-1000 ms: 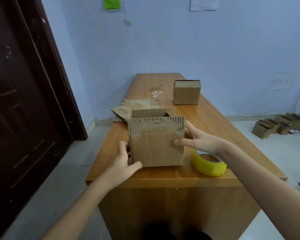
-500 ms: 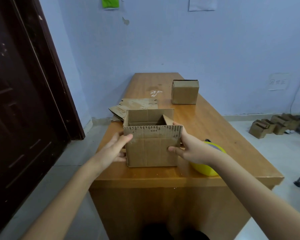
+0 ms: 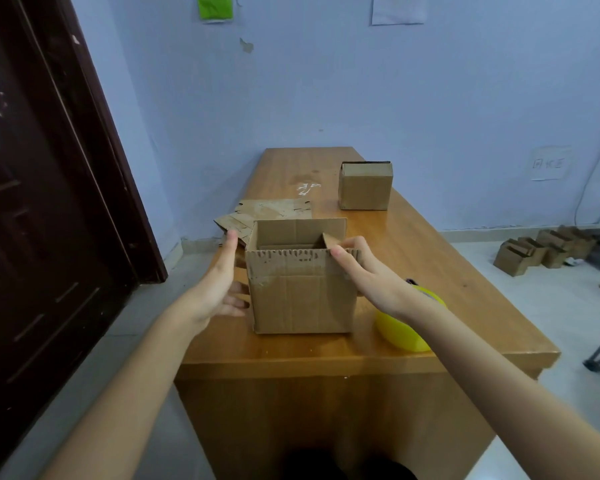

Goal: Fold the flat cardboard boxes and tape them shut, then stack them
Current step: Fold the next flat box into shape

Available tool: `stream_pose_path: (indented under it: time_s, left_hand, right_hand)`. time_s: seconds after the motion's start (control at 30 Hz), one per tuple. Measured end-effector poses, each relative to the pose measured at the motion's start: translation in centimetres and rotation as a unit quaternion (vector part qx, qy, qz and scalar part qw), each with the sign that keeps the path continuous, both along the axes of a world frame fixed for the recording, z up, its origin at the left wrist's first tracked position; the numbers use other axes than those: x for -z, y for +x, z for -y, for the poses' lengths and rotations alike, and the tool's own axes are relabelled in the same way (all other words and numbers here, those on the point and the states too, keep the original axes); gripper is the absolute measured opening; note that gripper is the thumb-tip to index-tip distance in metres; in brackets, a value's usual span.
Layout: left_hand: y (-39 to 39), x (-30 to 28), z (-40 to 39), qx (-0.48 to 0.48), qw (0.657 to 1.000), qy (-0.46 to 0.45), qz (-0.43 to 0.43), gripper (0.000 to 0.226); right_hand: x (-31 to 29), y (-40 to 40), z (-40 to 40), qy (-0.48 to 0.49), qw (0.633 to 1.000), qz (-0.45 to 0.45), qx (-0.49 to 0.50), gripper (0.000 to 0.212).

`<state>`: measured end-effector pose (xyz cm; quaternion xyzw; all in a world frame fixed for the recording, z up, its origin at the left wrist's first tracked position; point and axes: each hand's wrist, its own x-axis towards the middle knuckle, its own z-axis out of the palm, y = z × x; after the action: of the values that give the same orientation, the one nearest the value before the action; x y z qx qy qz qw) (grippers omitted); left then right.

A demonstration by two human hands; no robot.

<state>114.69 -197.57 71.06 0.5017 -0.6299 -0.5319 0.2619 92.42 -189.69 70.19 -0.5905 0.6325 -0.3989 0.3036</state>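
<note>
Pinching box [image 3: 302, 296] flap, right hand [image 3: 371, 278], left hand [image 3: 219, 289] flat alongside

Nothing reads clearly: the white paper notice [image 3: 549, 163] on the blue wall at three o'clock carries a few dark characters, perhaps three, too blurred to make out.

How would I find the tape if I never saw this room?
Look at the wooden desk, at its near right corner. The tape sits just right of the open box, partly under the right hand. It is the only bright yellow thing there.
</note>
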Motion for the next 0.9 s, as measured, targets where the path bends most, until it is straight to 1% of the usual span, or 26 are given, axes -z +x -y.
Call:
stream_pose_path:
  time_s: [0.07, 0.2, 0.23, 0.3, 0.37, 0.43, 0.47, 0.53, 0.57, 0.67, 0.7, 0.73, 0.77, 0.83, 0.9]
  left_hand:
    - [0.0, 0.0, 0.0, 0.008, 1.000, -0.003, 0.013, 0.095]
    - [-0.1, 0.0, 0.3, 0.005, 1.000, -0.029, -0.004, 0.051]
    - [-0.1, -0.2, 0.4, 0.007, 0.999, -0.035, -0.008, 0.040]
    - [-0.1, -0.5, 0.5, 0.001, 0.999, -0.035, -0.021, 0.024]
    - [-0.2, -0.6, 0.6, -0.001, 0.999, -0.040, -0.029, 0.020]
    - [-0.4, -0.4, 0.3, 0.001, 0.998, -0.049, -0.027, 0.017]
    - [-0.4, -0.3, 0.1, 0.002, 0.998, -0.051, -0.026, 0.017]
    - [-0.4, 0.1, 0.1, 0.003, 0.999, -0.043, -0.020, 0.020]
    - [-0.2, 0.2, 0.0, 0.003, 0.999, -0.037, -0.019, 0.025]
    - [0.2, 0.5, 0.1, 0.015, 0.999, -0.006, -0.042, 0.050]
    - [0.3, 0.5, 0.0, 0.021, 0.999, 0.001, -0.047, 0.052]
    - [0.2, 0.5, -0.1, 0.024, 0.999, 0.000, -0.048, 0.047]
    - [0.2, 0.4, -0.3, 0.021, 0.999, -0.011, -0.045, 0.037]
    - [0.1, 0.6, -0.3, 0.002, 0.998, -0.040, -0.037, 0.021]
    - [-0.1, 0.9, -0.1, -0.008, 0.997, -0.067, -0.030, 0.019]
  right_hand:
    - [0.9, -0.3, -0.3, -0.011, 1.000, -0.013, -0.021, 0.067]
    - [2.1, -0.7, -0.1, -0.004, 0.999, 0.002, -0.055, 0.075]
    - [1.9, -0.7, -0.1, 0.002, 0.998, 0.004, -0.059, 0.074]
    - [1.6, -0.9, -0.2, 0.009, 0.998, 0.015, -0.060, 0.058]
    - [1.6, -1.1, -0.2, 0.009, 0.998, 0.030, -0.060, 0.036]
    - [1.9, -1.1, -0.1, 0.000, 0.998, 0.032, -0.058, 0.024]
    - [2.0, -1.0, 0.0, -0.010, 0.998, 0.029, -0.057, 0.024]
    - [2.3, -1.1, 0.0, -0.026, 0.997, 0.030, -0.060, 0.029]
    - [2.4, -1.1, 0.0, -0.030, 0.997, 0.033, -0.064, 0.033]
    - [2.3, -1.2, 0.2, -0.027, 0.997, 0.034, -0.070, 0.041]
    - [2.1, -1.3, 0.3, -0.023, 0.997, 0.038, -0.063, 0.043]
    - [2.0, -1.4, 0.3, -0.019, 0.998, 0.041, -0.054, 0.043]
    - [1.8, -1.5, 0.3, -0.015, 0.998, 0.041, -0.046, 0.042]
    - [1.6, -1.5, 0.2, -0.006, 0.999, 0.041, -0.034, 0.036]
    - [1.5, -1.3, 0.2, -0.003, 0.999, 0.042, -0.018, 0.030]
